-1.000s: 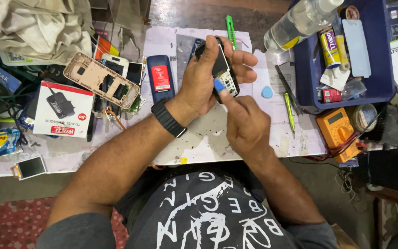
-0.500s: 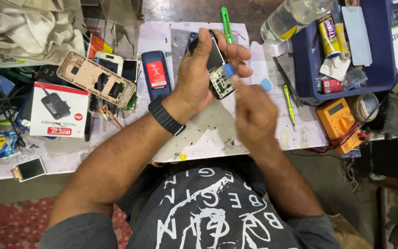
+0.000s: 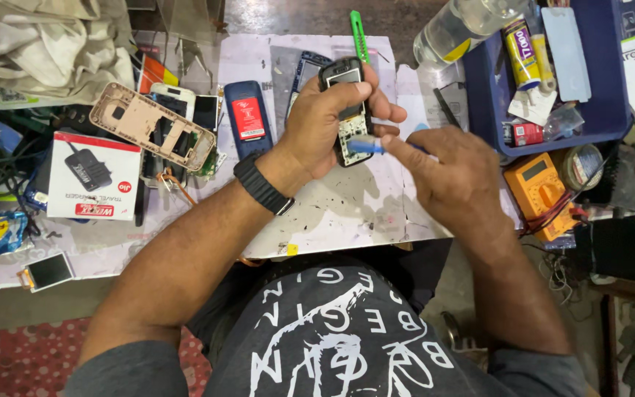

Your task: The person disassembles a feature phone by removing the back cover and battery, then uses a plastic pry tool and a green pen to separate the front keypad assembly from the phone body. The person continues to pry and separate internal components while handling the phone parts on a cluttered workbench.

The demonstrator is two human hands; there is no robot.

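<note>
Opened small phone (image 3: 348,110), keypad board exposed, was held upright over the white work mat (image 3: 376,213), gripped in the left hand (image 3: 325,121). Right hand (image 3: 453,173), just right of it, pinched a blue tool (image 3: 365,146) whose tip touched the phone's board. Left: gold phone frame (image 3: 152,125), blue phone (image 3: 253,117). Right: orange multimeter (image 3: 538,187), blue tray (image 3: 604,125).
</note>
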